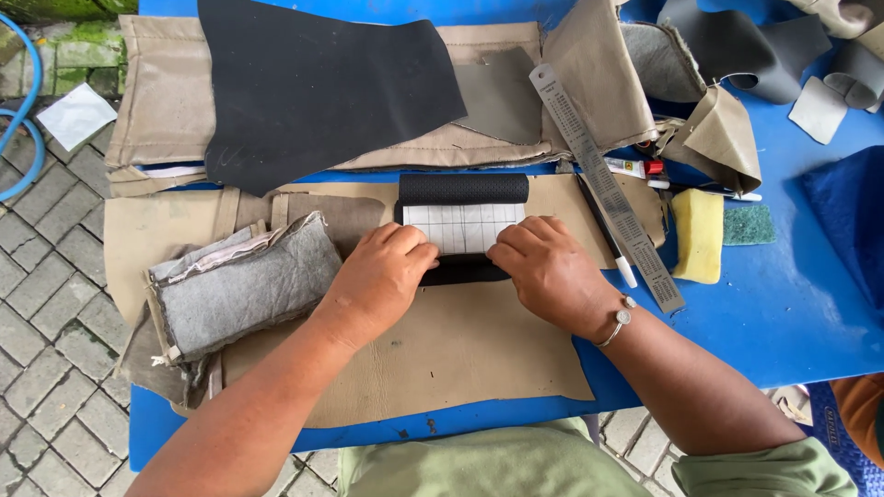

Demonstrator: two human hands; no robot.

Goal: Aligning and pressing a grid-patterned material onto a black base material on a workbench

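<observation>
Both of my hands press on a small black piece of perforated material (463,189) whose white gridded backing (463,226) faces up. My left hand (385,273) holds its left near edge with fingers curled. My right hand (543,267), with a silver bracelet at the wrist, holds the right near edge. The black near edge (460,272) is folded under my fingertips. The piece lies on a tan leather sheet (451,359) spread over a blue table (783,313).
A folded grey fabric bundle (249,285) lies to the left. A large black sheet (313,83) and tan pieces lie at the back. A metal ruler (603,184), a pen (608,230), a glue tube (633,167) and a yellow sponge (698,235) sit at right. Paved ground (46,304) is at left.
</observation>
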